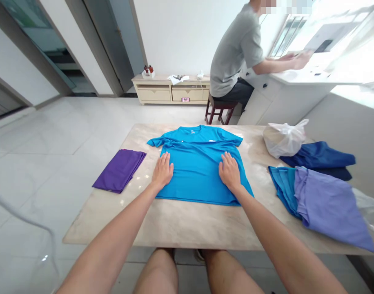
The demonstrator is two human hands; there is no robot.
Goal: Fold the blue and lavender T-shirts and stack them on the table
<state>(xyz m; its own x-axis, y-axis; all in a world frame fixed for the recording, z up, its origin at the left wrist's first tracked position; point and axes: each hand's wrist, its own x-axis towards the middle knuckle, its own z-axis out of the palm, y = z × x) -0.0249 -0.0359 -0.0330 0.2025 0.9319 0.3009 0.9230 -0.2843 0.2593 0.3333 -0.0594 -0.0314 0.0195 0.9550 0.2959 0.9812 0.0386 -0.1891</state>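
Observation:
A bright blue T-shirt lies spread on the marble-look table, its collar at the far side and its hem toward me. Wrinkles and a crosswise ridge run below the collar. My left hand rests flat on the shirt's left edge, fingers stretched out. On the right part of the shirt, my right hand lies flat with its fingers extended. Neither hand grips the cloth. Left of the shirt is a folded purple garment.
At the table's right are a tied white plastic bag, dark blue clothing, a teal garment and a lavender garment. Beyond the table, a person in a grey shirt sits on a stool near a low cabinet.

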